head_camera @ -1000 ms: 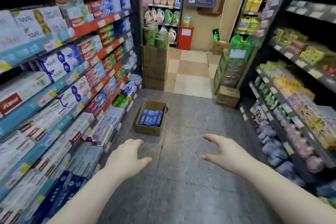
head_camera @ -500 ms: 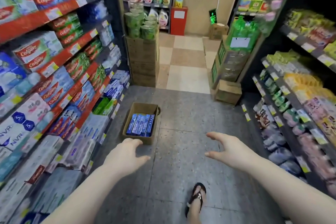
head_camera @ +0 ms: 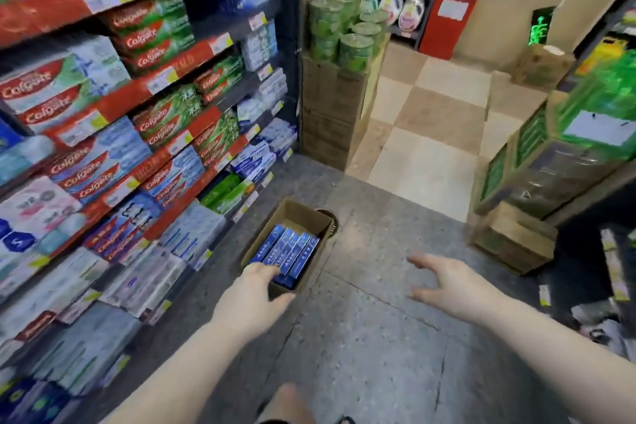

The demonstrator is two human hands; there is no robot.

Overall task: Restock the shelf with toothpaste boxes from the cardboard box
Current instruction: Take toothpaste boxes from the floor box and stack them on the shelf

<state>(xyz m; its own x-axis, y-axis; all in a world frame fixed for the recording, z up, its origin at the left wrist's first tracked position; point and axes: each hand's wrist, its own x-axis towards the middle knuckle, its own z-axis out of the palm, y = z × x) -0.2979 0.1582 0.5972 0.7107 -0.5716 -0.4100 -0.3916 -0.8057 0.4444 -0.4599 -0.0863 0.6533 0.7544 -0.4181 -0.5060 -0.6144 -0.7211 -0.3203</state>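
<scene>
while left hand (head_camera: 254, 298), right hand (head_camera: 451, 282) spread, empty, blue toothpaste boxes (head_camera: 289, 251) line cardboard box (head_camera: 299, 217).

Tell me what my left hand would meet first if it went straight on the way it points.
Most likely the blue toothpaste boxes in the cardboard box: the left hand points at their near ends. Depth is unclear, so the box's near wall could come first.
</scene>
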